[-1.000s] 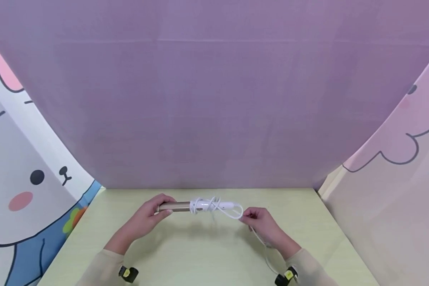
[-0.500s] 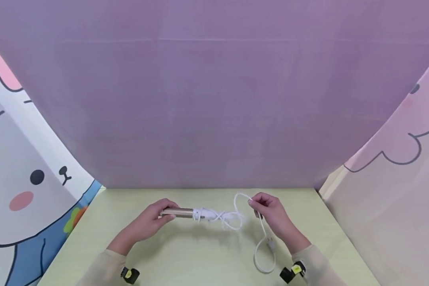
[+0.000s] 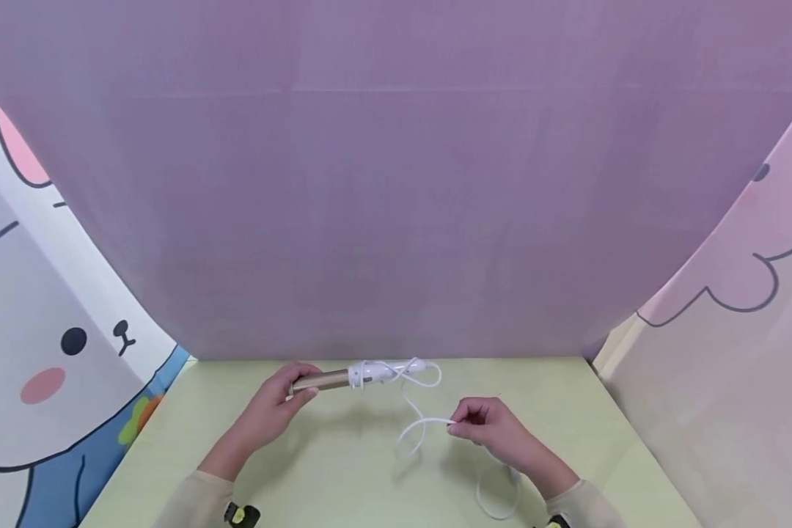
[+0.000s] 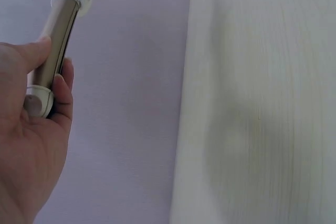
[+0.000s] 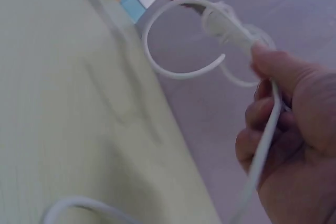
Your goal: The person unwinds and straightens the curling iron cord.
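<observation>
A curling iron with a gold barrel and a white handle is held above the table, its handle pointing right. My left hand grips the barrel end, thumb on one side and fingers round the other, as the left wrist view shows on the barrel. White cord is wound loosely round the handle and hangs in loops towards my right hand. Between thumb and fingers, that hand pinches the cord. A further loop of cord hangs below the right wrist; the plug cannot be made out.
The pale wood-grain table lies below both hands. A purple cloth rises at its back edge. Printed cloths stand left and right. Each wrist wears a small black camera.
My right hand has drawn the cord up and right, then down towards the table's front, so more cord hangs free of the handle. The left hand keeps its grip and tilts the iron slightly.
</observation>
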Motion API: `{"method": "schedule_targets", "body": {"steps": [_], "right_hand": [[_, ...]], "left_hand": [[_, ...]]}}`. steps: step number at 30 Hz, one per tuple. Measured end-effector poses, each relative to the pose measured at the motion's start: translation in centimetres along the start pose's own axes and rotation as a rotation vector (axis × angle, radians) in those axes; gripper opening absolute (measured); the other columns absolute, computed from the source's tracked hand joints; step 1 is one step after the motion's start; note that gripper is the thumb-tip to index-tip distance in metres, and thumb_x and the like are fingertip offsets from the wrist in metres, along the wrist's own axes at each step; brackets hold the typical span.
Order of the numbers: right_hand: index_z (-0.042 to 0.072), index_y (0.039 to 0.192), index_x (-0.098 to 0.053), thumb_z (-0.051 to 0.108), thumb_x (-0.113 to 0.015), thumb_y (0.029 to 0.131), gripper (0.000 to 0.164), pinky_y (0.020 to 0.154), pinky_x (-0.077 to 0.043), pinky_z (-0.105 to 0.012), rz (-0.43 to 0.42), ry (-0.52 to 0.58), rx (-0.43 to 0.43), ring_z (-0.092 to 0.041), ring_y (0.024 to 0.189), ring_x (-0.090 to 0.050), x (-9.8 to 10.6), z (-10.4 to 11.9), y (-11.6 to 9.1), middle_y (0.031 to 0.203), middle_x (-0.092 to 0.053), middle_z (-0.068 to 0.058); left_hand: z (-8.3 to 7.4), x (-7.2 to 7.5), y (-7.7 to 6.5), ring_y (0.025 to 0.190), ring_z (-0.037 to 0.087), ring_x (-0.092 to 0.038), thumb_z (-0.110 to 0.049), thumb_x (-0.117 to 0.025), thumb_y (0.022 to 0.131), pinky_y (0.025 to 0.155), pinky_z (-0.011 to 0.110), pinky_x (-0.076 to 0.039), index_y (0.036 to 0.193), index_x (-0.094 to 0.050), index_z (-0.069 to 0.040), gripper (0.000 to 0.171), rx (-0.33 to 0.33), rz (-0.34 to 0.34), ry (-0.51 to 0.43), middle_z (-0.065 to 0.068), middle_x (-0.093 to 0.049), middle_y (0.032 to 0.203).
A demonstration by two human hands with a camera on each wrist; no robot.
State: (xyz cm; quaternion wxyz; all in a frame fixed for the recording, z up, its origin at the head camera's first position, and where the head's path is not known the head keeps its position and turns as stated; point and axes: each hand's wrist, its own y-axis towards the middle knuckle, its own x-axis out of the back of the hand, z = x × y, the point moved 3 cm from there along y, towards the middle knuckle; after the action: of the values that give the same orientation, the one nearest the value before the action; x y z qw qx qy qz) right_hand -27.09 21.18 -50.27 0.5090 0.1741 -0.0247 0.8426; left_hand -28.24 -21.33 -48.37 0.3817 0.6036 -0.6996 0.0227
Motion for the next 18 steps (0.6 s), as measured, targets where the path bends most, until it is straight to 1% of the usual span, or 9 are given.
{"method": "schedule_targets", "body": {"steps": [2,4,6,9,11,13,15,18], "right_hand": [[0.003,0.1,-0.077,0.013,-0.083,0.1,0.012,0.065,-0.044,-0.02,-0.009,-0.027,-0.039,-0.004,0.072,-0.05,-0.3,-0.8,0.1,0.082,-0.064,0.006],[0.004,0.1,-0.077,0.015,-0.084,0.1,0.013,0.065,-0.045,-0.02,-0.039,-0.051,-0.084,-0.005,0.072,-0.051,-0.5,-1.4,0.2,0.082,-0.064,0.004],[0.004,0.1,-0.077,0.016,-0.084,0.099,0.014,0.063,-0.045,-0.021,-0.092,-0.062,-0.134,-0.006,0.071,-0.051,-0.4,-2.0,0.3,0.082,-0.064,0.003],[0.003,0.1,-0.077,0.017,-0.084,0.1,0.015,0.06,-0.044,-0.022,-0.202,-0.053,-0.189,-0.007,0.067,-0.05,-0.1,-2.7,0.4,0.08,-0.061,0.002],[0.002,0.1,-0.076,0.016,-0.083,0.1,0.015,0.059,-0.044,-0.022,-0.265,-0.034,-0.208,-0.007,0.065,-0.049,0.2,-3.0,0.5,0.079,-0.06,0.002],[0.002,0.1,-0.076,0.015,-0.083,0.1,0.015,0.058,-0.043,-0.022,-0.305,-0.016,-0.214,-0.007,0.064,-0.048,0.5,-3.3,0.7,0.078,-0.059,0.002],[0.002,0.101,-0.076,0.014,-0.083,0.1,0.015,0.058,-0.043,-0.022,-0.319,-0.011,-0.22,-0.007,0.063,-0.047,0.7,-3.4,0.8,0.078,-0.059,0.001],[0.002,0.102,-0.076,0.015,-0.083,0.1,0.015,0.059,-0.044,-0.021,-0.307,-0.01,-0.217,-0.006,0.063,-0.047,0.9,-3.4,0.9,0.079,-0.06,0.001]], "left_hand": [[-0.2,-0.1,-0.2,0.1,0.016,-0.062,-0.015,-0.075,0.107,0.088,0.036,-0.051,0.132,-0.072,-0.018,0.025,-0.003,0.019,-0.025,-0.004,-0.07,0.117],[-0.4,-0.2,-0.5,0.101,0.017,-0.063,-0.016,-0.074,0.108,0.089,0.035,-0.051,0.132,-0.072,-0.019,0.025,-0.001,0.045,-0.053,-0.003,-0.071,0.118],[-0.5,-0.3,-0.8,0.103,0.017,-0.064,-0.017,-0.074,0.108,0.089,0.035,-0.052,0.133,-0.071,-0.02,0.025,0.004,0.077,-0.079,-0.002,-0.072,0.12],[-0.7,-0.4,-1.1,0.105,0.017,-0.065,-0.016,-0.073,0.108,0.091,0.035,-0.052,0.132,-0.07,-0.02,0.024,-0.005,0.104,-0.096,0.001,-0.073,0.122],[-0.8,-0.4,-1.2,0.105,0.017,-0.065,-0.014,-0.073,0.109,0.091,0.034,-0.052,0.132,-0.07,-0.02,0.024,-0.022,0.108,-0.097,0.005,-0.073,0.122],[-0.8,-0.4,-1.1,0.105,0.017,-0.065,-0.013,-0.073,0.108,0.091,0.034,-0.052,0.132,-0.071,-0.018,0.024,-0.045,0.099,-0.093,0.009,-0.073,0.122],[-0.9,-0.3,-1.0,0.104,0.016,-0.065,-0.012,-0.073,0.108,0.09,0.034,-0.052,0.132,-0.071,-0.017,0.024,-0.06,0.086,-0.086,0.01,-0.073,0.121],[-0.8,0.0,-0.7,0.102,0.014,-0.065,-0.014,-0.073,0.108,0.089,0.033,-0.052,0.131,-0.071,-0.019,0.024,-0.067,0.059,-0.062,0.005,-0.073,0.119]]}}
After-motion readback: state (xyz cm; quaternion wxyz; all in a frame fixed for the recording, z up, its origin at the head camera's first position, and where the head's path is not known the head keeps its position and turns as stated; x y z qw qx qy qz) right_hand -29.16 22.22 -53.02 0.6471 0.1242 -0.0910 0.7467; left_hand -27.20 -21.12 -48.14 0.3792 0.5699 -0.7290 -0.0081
